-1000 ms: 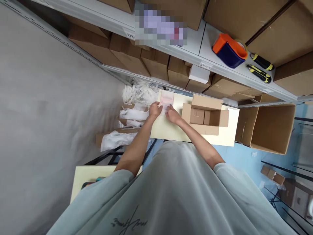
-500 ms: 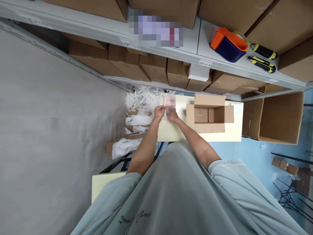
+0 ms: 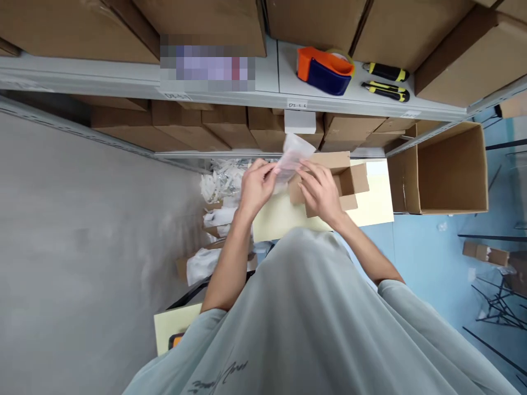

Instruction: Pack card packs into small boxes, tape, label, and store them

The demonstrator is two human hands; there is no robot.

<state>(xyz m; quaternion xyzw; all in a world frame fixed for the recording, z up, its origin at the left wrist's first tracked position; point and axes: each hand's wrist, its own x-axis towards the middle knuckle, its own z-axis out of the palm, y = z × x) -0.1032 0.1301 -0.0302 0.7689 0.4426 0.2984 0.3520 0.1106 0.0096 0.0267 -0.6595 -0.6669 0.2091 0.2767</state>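
Between my two hands, raised above the pale yellow table [image 3: 274, 216], is a translucent plastic bag [image 3: 293, 151] with something pinkish inside. My left hand [image 3: 257, 184] pinches its left edge between thumb and fingers. On the opposite edge, the fingertips of my right hand [image 3: 319, 189] are closed on the plastic. What lies inside the bag is too blurred to name. Just behind my right hand, partly covered by it, stands an open cardboard box [image 3: 354, 178] with its flaps folded outward.
A shelf [image 3: 263, 82] with cardboard boxes runs across the back. On it lie an orange and blue tape dispenser [image 3: 325, 71] and two utility knives [image 3: 386, 82]. White packing material [image 3: 222, 184] is heaped at the left, and a large open carton [image 3: 453, 170] stands right.
Both hands have lifted the plastic bag off the table, up toward me and slightly right. The view has shifted, so the shelf items appear further left.
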